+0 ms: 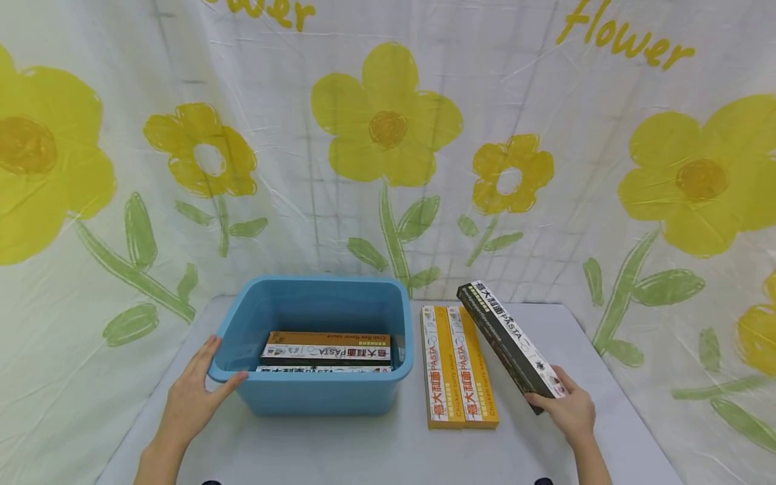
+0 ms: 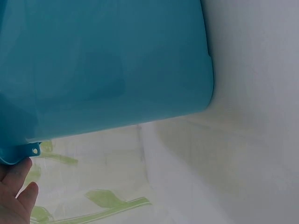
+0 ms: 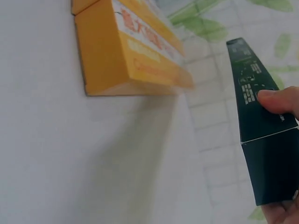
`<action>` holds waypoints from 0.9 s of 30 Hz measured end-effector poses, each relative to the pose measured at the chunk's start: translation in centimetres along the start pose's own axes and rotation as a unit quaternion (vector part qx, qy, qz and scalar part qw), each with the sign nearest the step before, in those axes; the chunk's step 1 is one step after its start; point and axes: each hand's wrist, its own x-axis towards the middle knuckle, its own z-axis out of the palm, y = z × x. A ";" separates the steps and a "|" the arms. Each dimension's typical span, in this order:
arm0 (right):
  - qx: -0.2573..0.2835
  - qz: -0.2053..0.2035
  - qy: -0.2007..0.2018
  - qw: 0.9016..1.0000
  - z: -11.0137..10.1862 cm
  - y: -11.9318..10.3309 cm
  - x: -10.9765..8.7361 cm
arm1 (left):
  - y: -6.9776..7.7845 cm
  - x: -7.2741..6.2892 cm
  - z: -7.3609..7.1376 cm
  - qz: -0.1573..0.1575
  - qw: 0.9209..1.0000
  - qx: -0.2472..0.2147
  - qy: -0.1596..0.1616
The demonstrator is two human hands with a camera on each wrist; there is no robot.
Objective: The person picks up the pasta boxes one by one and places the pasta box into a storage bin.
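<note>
So the right hand (image 1: pixel 570 403) has the black box (image 1: pixel 512 340) pinched by its near end, thumb on the dark side, with the box tilted up above the table (image 1: pixel 364 455). Left hand (image 1: pixel 190 396) is spread wide on the tub (image 1: pixel 315 399), fingers at the left rim, thumb over the front one, not really wrapped round anything.

I'd call this the carrying step. Getting it into the tub would call for swinging left over the two yellow boxes (image 1: pixel 455 380), turning it crosswise to match the brown box (image 1: pixel 330 338) inside, and clearing the right rim.

Edges: the gap between tub and yellow boxes is skinny, so I'd go over, not through. Inside, the brown box's right end sits near the wall; I can't see the tub's floor. There's table room in front of the yellow boxes and to their right, and the curtain (image 1: pixel 285 202) hangs behind everything.
</note>
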 end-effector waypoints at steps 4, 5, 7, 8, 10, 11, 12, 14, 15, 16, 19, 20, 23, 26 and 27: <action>0.019 -0.009 -0.033 0.999 -0.5 -1.3 0.1 | 0.0 0.0 0.0 0.001 1.000 0.001 0.004; 0.025 -0.014 -0.038 0.999 -0.6 -1.6 0.1 | 0.0 0.0 0.0 0.002 1.000 0.001 0.005; 0.028 -0.028 -0.044 0.998 -0.8 -2.3 0.0 | 0.0 0.0 0.0 0.002 1.000 0.000 0.004; 0.029 -0.035 -0.048 0.998 -0.8 -2.6 0.0 | 0.0 0.0 0.0 0.003 1.000 0.000 0.004; 0.033 -0.048 -0.055 0.997 -1.0 -3.3 -0.1 | 0.0 0.0 0.0 0.003 1.000 -0.002 0.001; 0.037 -0.053 -0.060 0.996 -1.0 -3.6 -0.1 | 0.0 0.0 0.0 0.003 1.000 -0.002 -0.001; 0.039 -0.059 -0.065 0.995 -1.1 -3.9 -0.1 | 0.0 0.0 0.0 0.002 1.000 -0.003 -0.002; 0.045 -0.070 -0.077 0.994 -1.3 -4.5 -0.1 | 0.1 0.0 0.0 0.004 1.000 -0.003 -0.001; 0.047 -0.079 -0.081 0.992 -1.4 -4.8 -0.1 | 0.1 0.0 0.0 0.006 1.000 -0.002 0.001; 0.051 -0.087 -0.085 0.991 -1.5 -5.0 -0.1 | 0.2 0.0 0.0 0.007 1.000 -0.002 0.004; 0.057 -0.115 -0.100 0.987 -1.7 -6.0 0.0 | 0.2 0.0 0.0 0.011 1.000 -0.003 0.010; 0.059 -0.129 -0.105 0.984 -1.7 -6.3 0.0 | 0.2 0.0 0.1 0.011 1.000 -0.004 0.011; 0.076 -0.162 -0.127 0.976 -1.6 -7.3 0.2 | 0.1 0.0 0.1 0.007 1.000 -0.004 0.010; 0.096 -0.190 -0.152 0.965 -1.3 -8.1 0.6 | 0.0 -0.1 0.1 0.003 1.000 -0.004 0.009; 0.098 -0.196 -0.160 0.962 -1.2 -8.4 0.7 | 0.0 -0.1 0.2 0.002 1.000 -0.004 0.009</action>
